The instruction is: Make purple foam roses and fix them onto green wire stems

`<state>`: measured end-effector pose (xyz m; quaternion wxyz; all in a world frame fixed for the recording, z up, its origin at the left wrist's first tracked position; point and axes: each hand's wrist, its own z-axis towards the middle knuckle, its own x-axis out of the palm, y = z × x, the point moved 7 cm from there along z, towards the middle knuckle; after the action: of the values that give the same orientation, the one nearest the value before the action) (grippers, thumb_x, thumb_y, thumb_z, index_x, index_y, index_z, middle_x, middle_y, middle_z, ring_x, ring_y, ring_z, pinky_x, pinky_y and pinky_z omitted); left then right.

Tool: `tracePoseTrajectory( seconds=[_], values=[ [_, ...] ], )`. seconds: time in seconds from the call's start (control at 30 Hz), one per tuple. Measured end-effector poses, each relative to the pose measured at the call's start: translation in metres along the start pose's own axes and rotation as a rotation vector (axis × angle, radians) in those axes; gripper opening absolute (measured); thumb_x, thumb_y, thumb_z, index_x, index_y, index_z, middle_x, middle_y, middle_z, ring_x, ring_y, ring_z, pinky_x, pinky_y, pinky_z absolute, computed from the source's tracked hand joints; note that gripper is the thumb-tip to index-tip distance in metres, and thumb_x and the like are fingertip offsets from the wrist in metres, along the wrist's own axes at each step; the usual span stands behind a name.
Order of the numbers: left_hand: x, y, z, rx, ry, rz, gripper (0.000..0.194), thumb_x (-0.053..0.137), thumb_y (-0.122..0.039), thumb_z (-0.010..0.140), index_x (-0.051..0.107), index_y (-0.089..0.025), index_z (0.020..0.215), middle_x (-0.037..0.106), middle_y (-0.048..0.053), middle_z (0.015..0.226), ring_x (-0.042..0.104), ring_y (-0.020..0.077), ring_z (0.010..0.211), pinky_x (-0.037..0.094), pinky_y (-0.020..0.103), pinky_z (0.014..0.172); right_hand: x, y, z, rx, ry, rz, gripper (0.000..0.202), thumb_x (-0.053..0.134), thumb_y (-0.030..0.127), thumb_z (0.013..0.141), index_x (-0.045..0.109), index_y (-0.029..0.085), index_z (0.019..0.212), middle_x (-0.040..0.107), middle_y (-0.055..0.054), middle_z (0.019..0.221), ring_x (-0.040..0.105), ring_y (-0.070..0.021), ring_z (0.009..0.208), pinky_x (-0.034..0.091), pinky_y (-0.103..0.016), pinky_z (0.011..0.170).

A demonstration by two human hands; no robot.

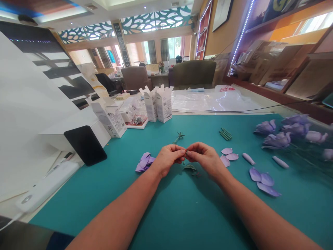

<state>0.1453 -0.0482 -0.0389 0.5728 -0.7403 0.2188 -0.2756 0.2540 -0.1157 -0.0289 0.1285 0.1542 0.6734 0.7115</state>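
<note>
Hands (186,158) pinching green piece (186,152), petals (144,162) beside

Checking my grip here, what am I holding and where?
Both hands, left hand and right hand, pinch a small green piece between fingertips; which part cannot be told.

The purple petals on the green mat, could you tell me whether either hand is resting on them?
No: both the left hand and the right hand pinch a small green piece between them, apart from the purple petals on the green mat.
</note>
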Motion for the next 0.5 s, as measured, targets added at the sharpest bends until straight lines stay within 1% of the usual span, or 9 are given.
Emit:
tracePoseTrajectory(
  seconds=[0.23,0.4,0.5],
  values=[
    [0.001,0.0034,-0.0008,-0.005,-0.004,-0.024,0.026,0.077,-0.029,0.06,0.063,-0.012,0.073,0.063,0.0,0.062,0.053,0.006,0.052,0.042,0.021,0.056,-0.0007,0.0005,0.0003,-0.03,-0.019,-0.013,0.018,0.071,0.033,0.06,0.061,0.018,0.066,0.063,0.001,0.058,0.057,-0.012,0.056,0.046,-0.027,0.056],
    [0.0016,0.0043,-0.0011,-0.012,-0.008,-0.041,0.026,0.078,-0.029,0.06,0.063,-0.012,0.073,0.062,0.0,0.062,0.053,0.0057,0.053,0.043,0.021,0.057,-0.0008,0.0005,0.0003,-0.036,-0.022,-0.05,0.022,0.07,0.038,0.061,0.061,0.019,0.067,0.064,0.0,0.059,0.058,-0.0133,0.057,0.047,-0.028,0.057],
    [0.0026,0.007,0.0005,-0.053,0.018,-0.095,0.026,0.078,-0.028,0.06,0.063,-0.012,0.073,0.062,0.0,0.063,0.052,0.005,0.053,0.043,0.02,0.056,-0.0047,-0.0015,0.0023,0.0,-0.011,-0.056,0.026,0.068,0.042,0.063,0.064,0.019,0.073,0.066,-0.001,0.064,0.061,-0.015,0.062,0.049,-0.029,0.06]
  ],
)
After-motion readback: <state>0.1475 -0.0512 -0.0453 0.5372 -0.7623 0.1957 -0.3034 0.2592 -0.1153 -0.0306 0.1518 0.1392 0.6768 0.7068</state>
